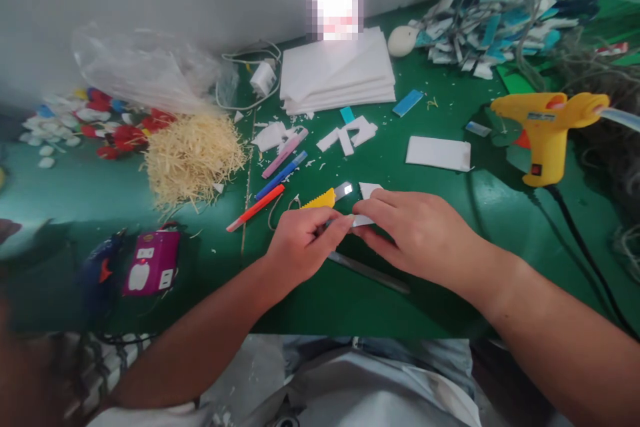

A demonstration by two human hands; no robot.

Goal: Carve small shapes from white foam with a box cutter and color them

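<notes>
Close together over the green table point(200, 307), my left hand point(303, 240) and my right hand point(417, 227) pinch a small white foam piece point(363, 220) between their fingertips. The fingers cover much of it. Just beyond my left hand lies a yellow utility knife point(320, 199) with its blade out. A white scrap point(369, 189) shows behind my right fingers. Below both hands rests a long thin metal tool point(373, 272), one end hidden under the fingers. Orange point(256, 208), blue point(281, 175) and pink point(285, 153) pens lie to the left.
A yellow glue gun point(545, 127) and a white foam block point(438, 153) are on the right. White sheets point(340, 70) are stacked at the back. Wood shavings point(195, 157), a purple box point(151, 262) and white offcuts point(349, 135) also lie about. Blue-and-white pieces point(490, 20) are heaped at back right.
</notes>
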